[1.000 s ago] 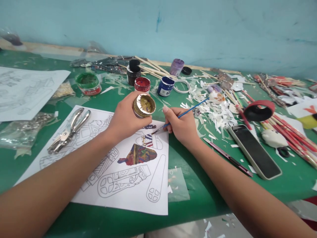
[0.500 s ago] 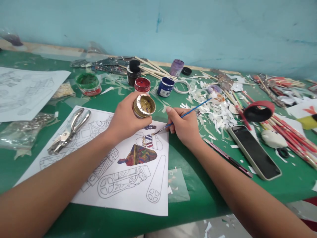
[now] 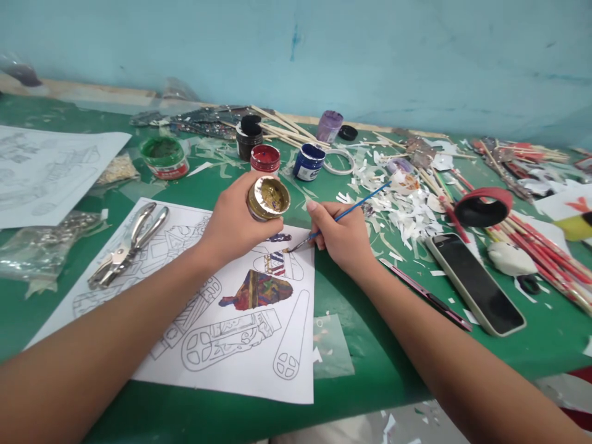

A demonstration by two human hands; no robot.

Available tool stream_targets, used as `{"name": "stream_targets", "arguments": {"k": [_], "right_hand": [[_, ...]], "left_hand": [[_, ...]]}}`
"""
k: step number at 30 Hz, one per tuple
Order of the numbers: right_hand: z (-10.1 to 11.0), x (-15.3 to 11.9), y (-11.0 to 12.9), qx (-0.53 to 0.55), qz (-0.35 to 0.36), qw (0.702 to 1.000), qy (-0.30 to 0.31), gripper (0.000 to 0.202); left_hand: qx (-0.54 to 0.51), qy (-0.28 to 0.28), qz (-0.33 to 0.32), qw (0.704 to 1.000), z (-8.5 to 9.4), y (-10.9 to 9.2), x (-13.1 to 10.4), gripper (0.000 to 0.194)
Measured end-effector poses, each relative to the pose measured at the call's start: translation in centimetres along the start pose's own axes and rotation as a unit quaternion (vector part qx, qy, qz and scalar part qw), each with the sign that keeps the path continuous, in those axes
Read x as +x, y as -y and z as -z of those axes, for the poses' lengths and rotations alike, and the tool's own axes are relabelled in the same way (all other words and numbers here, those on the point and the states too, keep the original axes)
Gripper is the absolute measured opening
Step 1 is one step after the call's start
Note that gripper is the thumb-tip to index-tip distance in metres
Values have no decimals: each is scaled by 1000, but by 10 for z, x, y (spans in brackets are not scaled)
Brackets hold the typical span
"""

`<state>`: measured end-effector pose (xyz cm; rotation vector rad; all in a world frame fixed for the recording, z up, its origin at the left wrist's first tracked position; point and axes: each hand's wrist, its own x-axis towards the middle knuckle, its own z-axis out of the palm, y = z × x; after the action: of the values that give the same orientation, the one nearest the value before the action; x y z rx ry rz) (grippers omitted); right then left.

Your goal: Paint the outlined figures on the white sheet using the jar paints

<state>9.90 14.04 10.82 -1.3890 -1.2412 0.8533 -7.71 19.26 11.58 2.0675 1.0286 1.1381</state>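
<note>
Basically, printed sheet (image 3: 240, 364) flat on green table (image 3: 370, 394), partly coloured. My right hand (image 3: 341, 237) pinches blue brush (image 3: 363, 201), tip at the striped shape. My left hand (image 3: 240, 219) grips gold paint jar (image 3: 269, 198), tilted, just above sheet. Beyond: red jar (image 3: 265, 160), blue jar (image 3: 309, 163) beside it, purple jar (image 3: 330, 127) farther back.

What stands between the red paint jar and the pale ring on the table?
The open blue paint jar stands between the red paint jar and the pale ring, as the head view shows.
</note>
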Motion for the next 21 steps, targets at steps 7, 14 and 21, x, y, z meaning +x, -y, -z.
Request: {"name": "stream_targets", "arguments": {"k": [7,14,21], "right_hand": [[0,1,-1,9,-1,1000,-7,49],[0,-1,-1,17,-3,1000,-16,49],[0,0,1,-14,3,1000,1,52]], "left_hand": [[2,0,-2,1000,0,0,0,44],[-1,2,6,1000,0,0,0,45],[4,1,6,1000,0,-1,0,44]]}}
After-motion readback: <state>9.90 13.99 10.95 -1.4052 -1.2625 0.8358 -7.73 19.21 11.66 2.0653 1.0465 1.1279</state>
